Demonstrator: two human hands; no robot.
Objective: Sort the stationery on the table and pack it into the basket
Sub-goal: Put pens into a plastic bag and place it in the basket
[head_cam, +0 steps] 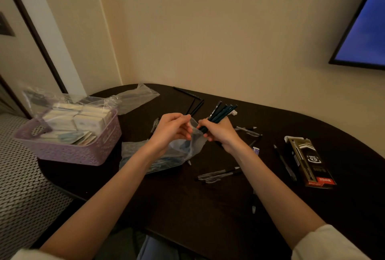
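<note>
My right hand (220,132) grips a bundle of several dark blue pencils (221,112), their free ends pointing up and to the right. My left hand (173,128) pinches the top edge of a clear plastic bag (179,151) that lies on the dark table (208,207) between my hands; the lower ends of the pencils meet the bag's mouth. A lilac plastic basket (68,151) stands at the table's left edge, holding boxed stationery and plastic wrap.
Loose black pencils (193,105) lie behind my hands, clear pens (218,174) and more pens (248,131) in front and to the right. A dark pen box (308,161) sits at the right, small erasers (256,150) near my right wrist, another plastic bag (135,97) at the back.
</note>
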